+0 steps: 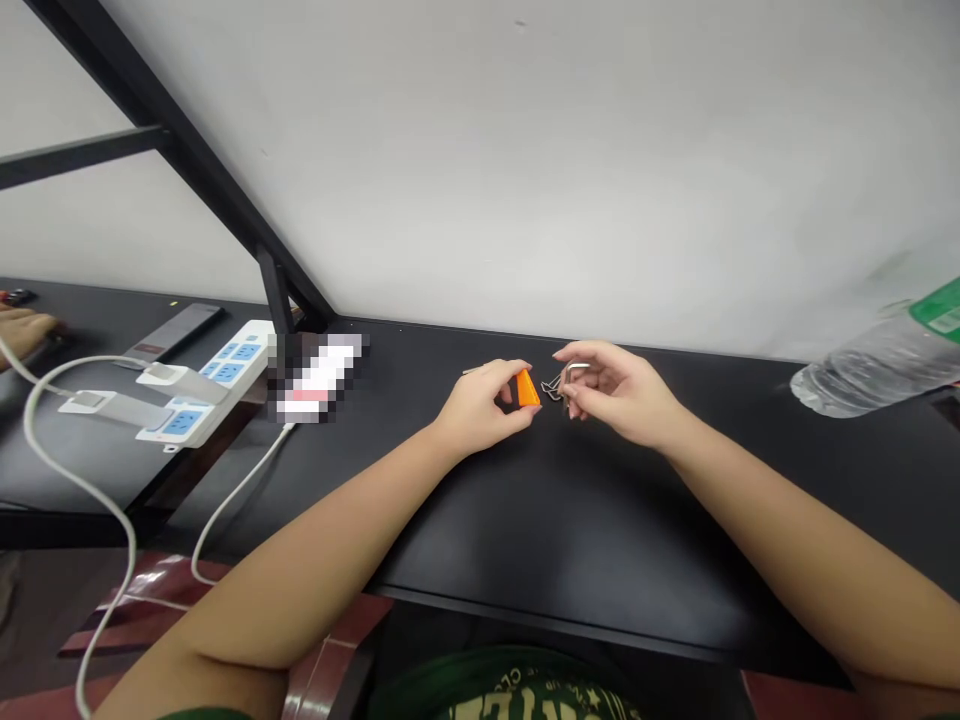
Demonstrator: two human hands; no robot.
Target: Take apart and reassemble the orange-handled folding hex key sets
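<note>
My left hand [489,405] pinches an orange binder clip body [528,390] between thumb and fingers, just above the black tabletop. No wire handles show on this clip. Facing it from the right, my right hand [616,392] is closed on a bent silver wire clip handle [576,368], held between thumb and fingertips. Between the two hands lie some loose wire clip handles [553,389] on the table; how many is hard to make out. The orange piece and the wire in my right hand are apart.
A clear plastic bottle [862,375] lies or leans at the right. To the left are a white power strip [217,375] with chargers and cables, a blurred-out phone [322,375], and a grey phone [176,332]. Another person's hand [26,330] rests at the far left. Behind stands a white wall [525,180].
</note>
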